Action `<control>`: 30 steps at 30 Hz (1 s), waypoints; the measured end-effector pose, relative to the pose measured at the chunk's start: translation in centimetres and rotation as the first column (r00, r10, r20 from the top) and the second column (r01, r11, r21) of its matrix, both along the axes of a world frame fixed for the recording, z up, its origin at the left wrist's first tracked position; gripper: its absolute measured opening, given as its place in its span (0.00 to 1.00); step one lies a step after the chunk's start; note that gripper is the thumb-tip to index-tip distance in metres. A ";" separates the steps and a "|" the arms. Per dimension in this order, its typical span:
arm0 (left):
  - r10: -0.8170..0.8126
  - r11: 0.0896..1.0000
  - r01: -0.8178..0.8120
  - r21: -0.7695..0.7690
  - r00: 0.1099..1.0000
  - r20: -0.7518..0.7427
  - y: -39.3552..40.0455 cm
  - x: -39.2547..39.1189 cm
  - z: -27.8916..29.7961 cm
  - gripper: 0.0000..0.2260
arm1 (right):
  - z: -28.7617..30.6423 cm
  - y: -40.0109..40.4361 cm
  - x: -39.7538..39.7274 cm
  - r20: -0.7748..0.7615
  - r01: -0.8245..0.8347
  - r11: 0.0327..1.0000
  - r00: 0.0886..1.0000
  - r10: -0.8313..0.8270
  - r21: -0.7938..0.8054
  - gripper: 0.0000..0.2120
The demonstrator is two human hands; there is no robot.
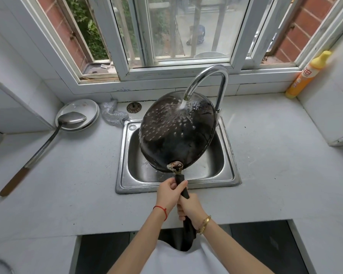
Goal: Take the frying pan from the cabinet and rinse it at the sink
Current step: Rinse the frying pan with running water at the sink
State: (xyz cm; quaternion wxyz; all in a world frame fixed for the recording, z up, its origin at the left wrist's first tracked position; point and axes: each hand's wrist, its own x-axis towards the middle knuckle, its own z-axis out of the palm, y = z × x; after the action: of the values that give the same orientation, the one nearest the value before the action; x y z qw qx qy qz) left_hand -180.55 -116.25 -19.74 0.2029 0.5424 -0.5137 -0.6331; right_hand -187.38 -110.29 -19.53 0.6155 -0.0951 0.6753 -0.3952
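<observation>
Head view: both hands, left hand (169,191) and right hand (189,207), wrap fingers around the frying pan (177,131) handle, tilted over the sink (127,182) under the running faucet (206,76); fetching done, rinsing underway.

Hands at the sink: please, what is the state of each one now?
Left hand: closed on the frying pan handle, nearer the pan.
Right hand: closed on the same handle, lower down.

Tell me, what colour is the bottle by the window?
Yellow and orange, seen in the head view: the bottle has a yellow top.
</observation>
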 end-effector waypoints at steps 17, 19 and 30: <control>0.040 0.998 -0.038 -0.059 0.998 0.039 -1.4 1.3 0.2 0.11 | 0.5 -1.7 0.8 0.013 -0.061 0.998 0.998 0.061 -0.032 0.17; 0.043 0.998 -0.042 -0.051 0.999 0.023 -1.2 1.3 0.2 0.11 | 0.4 -1.5 0.9 0.012 -0.062 0.998 0.998 0.062 -0.023 0.18; 0.035 0.999 -0.034 -0.041 0.999 0.005 0.6 1.0 0.0 0.09 | 0.6 0.4 0.6 0.017 -0.030 1.000 0.999 0.030 -0.009 0.16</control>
State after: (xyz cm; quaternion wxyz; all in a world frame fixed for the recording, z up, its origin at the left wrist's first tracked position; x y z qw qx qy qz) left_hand -179.55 -115.68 -19.75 0.2233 0.5488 -0.5178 -0.6172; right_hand -186.76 -109.88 -18.98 0.6264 -0.1045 0.6669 -0.3898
